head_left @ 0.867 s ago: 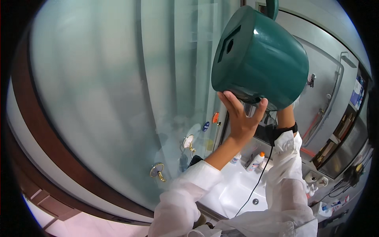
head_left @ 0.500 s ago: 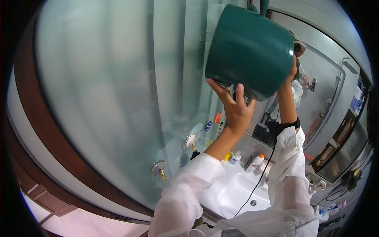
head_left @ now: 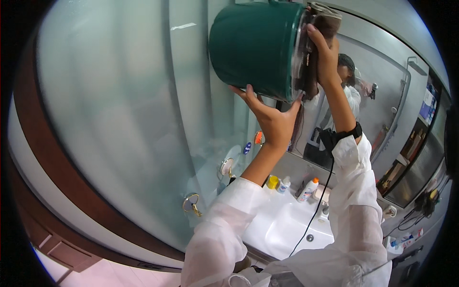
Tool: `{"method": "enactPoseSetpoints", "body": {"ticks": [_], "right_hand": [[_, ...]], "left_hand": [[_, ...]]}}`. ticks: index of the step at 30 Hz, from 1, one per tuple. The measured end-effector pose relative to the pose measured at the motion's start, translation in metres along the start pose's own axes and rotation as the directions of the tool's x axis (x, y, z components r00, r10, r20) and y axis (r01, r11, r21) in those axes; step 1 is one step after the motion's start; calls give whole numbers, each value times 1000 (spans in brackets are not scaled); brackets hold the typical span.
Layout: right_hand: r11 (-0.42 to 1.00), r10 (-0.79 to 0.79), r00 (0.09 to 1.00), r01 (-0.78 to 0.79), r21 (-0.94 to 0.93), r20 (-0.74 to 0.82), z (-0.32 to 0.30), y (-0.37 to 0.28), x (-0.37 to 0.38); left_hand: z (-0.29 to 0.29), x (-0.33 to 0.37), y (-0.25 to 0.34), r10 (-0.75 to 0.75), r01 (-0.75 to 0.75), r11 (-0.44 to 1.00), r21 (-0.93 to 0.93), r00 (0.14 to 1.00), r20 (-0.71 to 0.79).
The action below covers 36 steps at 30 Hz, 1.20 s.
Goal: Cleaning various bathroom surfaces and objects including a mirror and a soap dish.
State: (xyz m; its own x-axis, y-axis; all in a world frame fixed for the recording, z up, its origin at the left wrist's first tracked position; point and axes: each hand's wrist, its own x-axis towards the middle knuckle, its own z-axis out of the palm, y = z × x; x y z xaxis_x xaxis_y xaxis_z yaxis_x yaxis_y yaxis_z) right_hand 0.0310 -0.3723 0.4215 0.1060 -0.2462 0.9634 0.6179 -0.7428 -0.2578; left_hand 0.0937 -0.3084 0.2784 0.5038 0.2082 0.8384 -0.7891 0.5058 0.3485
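A dark green cylindrical container (head_left: pixel 256 48) is held up high, tilted on its side, with a clear rim at its right end. My left hand (head_left: pixel 270 117) grips it from below, fingers spread along its underside and thumb near the rim. At the rimmed end, my right hand (head_left: pixel 326 60) presses a brown cloth (head_left: pixel 311 67) against the container. The right fingers are bent around the cloth. Part of the container's top lies beyond the upper edge of the picture, and the cloth hides much of its right end.
Below stands a white sink (head_left: pixel 287 229), with a white bottle with an orange cap (head_left: pixel 308 189), a pump bottle (head_left: pixel 283 184) and a yellow tub (head_left: pixel 273 182) behind it. Frosted glass (head_left: pixel 119 119) fills the left. A mirror (head_left: pixel 377 119) is behind my right arm. A thin black cable (head_left: pixel 313 215) hangs from my right wrist.
The green container has moved left and turned, bringing its clear-rimmed end into sight. My right hand, partly hidden behind it before, now shows at that end with the brown cloth.
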Motion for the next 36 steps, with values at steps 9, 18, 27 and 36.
{"method": "enactPoseSetpoints", "body": {"ticks": [9,18,27,36], "right_hand": [[998,-16,1000,16,65,-7,6,1,-3],[997,-39,999,39,68,-3,8,-1,1],[997,-74,997,73,39,12,12,-9,7],[984,-162,987,162,-73,0,8,-7,-14]], "left_hand": [[-14,9,27,-115,117,993,-19,989,98],[-14,29,42,-171,173,985,-16,981,90],[-17,38,55,-192,189,981,41,978,84],[-24,16,46,-241,241,971,14,967,84]]}}
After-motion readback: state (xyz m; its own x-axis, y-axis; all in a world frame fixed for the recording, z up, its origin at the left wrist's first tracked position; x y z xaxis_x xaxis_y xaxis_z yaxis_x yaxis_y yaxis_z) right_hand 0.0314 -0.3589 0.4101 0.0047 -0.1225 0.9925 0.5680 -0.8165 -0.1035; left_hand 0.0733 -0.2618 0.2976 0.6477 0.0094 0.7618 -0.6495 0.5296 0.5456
